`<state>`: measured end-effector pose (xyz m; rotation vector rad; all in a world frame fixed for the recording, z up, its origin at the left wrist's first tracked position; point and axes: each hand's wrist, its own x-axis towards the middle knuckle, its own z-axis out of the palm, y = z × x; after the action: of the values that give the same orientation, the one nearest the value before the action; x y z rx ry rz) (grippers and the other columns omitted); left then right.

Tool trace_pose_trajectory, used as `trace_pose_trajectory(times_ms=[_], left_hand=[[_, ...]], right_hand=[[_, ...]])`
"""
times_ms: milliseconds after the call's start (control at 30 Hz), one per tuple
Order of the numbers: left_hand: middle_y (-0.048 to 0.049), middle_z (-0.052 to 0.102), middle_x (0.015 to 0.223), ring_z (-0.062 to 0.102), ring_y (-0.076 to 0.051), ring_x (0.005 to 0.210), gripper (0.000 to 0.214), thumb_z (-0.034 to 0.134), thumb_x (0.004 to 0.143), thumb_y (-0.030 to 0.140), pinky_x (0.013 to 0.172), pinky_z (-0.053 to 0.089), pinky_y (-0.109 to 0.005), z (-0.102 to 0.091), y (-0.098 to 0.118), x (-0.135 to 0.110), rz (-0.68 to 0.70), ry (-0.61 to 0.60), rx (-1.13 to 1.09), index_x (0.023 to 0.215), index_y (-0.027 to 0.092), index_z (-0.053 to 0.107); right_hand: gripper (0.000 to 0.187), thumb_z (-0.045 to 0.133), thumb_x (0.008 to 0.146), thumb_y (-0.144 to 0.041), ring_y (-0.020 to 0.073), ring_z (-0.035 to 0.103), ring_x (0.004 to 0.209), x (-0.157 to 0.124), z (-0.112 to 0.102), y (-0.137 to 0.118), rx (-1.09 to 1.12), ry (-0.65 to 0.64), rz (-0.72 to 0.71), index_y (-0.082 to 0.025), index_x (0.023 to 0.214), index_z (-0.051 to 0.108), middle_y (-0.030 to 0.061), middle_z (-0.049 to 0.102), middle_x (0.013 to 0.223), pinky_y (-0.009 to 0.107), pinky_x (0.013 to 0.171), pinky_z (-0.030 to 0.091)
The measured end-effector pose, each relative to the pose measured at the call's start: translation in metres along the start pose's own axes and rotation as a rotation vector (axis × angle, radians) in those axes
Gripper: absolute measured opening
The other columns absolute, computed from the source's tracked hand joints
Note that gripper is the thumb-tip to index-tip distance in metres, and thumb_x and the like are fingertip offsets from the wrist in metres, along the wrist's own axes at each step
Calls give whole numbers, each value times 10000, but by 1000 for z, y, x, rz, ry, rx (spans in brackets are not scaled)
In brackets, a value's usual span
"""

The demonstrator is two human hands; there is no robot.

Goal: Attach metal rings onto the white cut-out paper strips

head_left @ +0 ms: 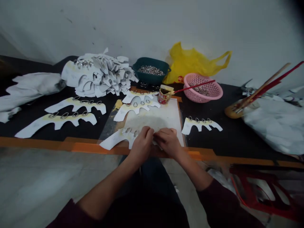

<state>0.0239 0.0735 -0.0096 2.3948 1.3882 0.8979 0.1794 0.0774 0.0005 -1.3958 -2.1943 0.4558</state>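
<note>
Head view. The white cut piece [114, 139] lies flat at the near edge of the pale board [166, 117] on the worktop [237, 139], its ringed edge turned away from the person. The left hand [142, 145] has a narrow grip closed on the piece just beside its metal rings. The right hand [169, 141], touching the left, folds its fingers onto the same piece, probably to steady it. The small tin [163, 96], green tub [152, 74] and pink basket [217, 93] stand behind, within reach. Ringed pieces [57, 122] lie spread apart at left.
</note>
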Motion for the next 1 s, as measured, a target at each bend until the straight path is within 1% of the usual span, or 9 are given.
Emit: trace_pose_trajectory(times_ms=[133,200,300,367,433,533,700,833,1000], left_hand=[[-81,472,1019,499,-173,885,252,360,817,54,742,462,-293,-5,-2,2,14,-58,24,1006,184,462],[-87,456,1033,495,-178,912,265,357,810,45,763,471,-306,-9,-3,5,8,-64,-14,1015,178,458],[-86,429,1040,481,-177,974,272,372,790,25,835,469,-326,-15,-3,9,-46,17,-130,999,176,458],[-87,408,1060,472,-175,997,274,389,776,19,850,473,-327,-16,-2,8,-69,63,-185,990,177,457],[-90,389,1082,468,-175,1000,287,405,764,20,836,484,-323,-14,-1,5,-49,46,-206,999,178,450],[-94,400,1064,472,-180,986,277,413,770,38,835,481,-335,-10,-1,1,-9,-28,-183,1009,175,440],[-105,445,1021,489,-191,951,174,422,799,89,814,479,-348,-11,-8,4,45,-84,-136,949,159,477],[-99,489,981,513,-182,910,142,412,812,95,793,484,-332,-12,-12,8,72,-84,-108,878,150,524],[-99,510,977,527,-177,893,161,410,820,106,765,488,-305,-9,-13,7,86,-50,-82,894,141,548]], right_hand=[[143,564,783,-184,153,556,857,-2,1,-6,-25,25,16,-248,871,657,-1,660,842,335,782,212],[140,556,793,-180,158,553,871,-3,2,-9,-39,39,35,-249,857,659,-2,658,844,343,780,202],[123,553,809,-196,160,551,880,-4,4,-12,-41,71,55,-244,845,660,3,656,858,348,785,199],[113,553,817,-209,156,550,883,-5,5,-12,-27,88,62,-243,840,659,2,653,862,347,792,198],[114,552,819,-205,155,547,889,-5,6,-11,-14,91,66,-245,839,656,-1,650,861,346,801,196],[135,536,824,-178,160,544,901,-5,7,-11,-2,89,73,-248,837,651,0,647,869,348,815,197],[138,517,837,-161,154,545,890,-3,9,-12,-8,119,115,-229,815,635,-1,643,867,344,819,202],[169,489,845,-135,148,548,881,-2,10,-11,-17,116,112,-224,815,630,3,646,864,339,824,210],[91,555,819,-191,147,556,927,-4,8,-8,-6,98,89,-231,871,619,-7,649,912,330,846,224]])
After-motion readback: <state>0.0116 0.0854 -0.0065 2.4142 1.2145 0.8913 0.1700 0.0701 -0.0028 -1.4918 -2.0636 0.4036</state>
